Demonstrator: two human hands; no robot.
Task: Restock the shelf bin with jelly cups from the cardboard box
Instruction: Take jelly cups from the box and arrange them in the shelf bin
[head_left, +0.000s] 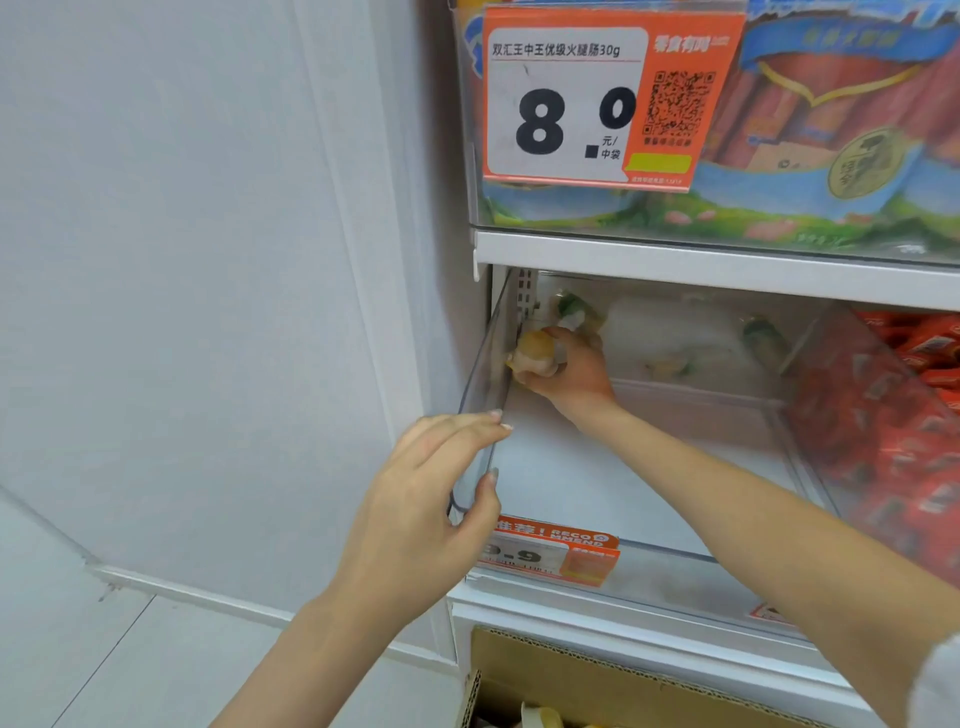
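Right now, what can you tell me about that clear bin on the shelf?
The shelf bin is a clear plastic tray with tall see-through walls, mostly bare inside, with a few jelly cups at the back. An orange price tag hangs on its front. The left hand grips its front left corner; the right hand reaches inside, holding a yellowish jelly cup.
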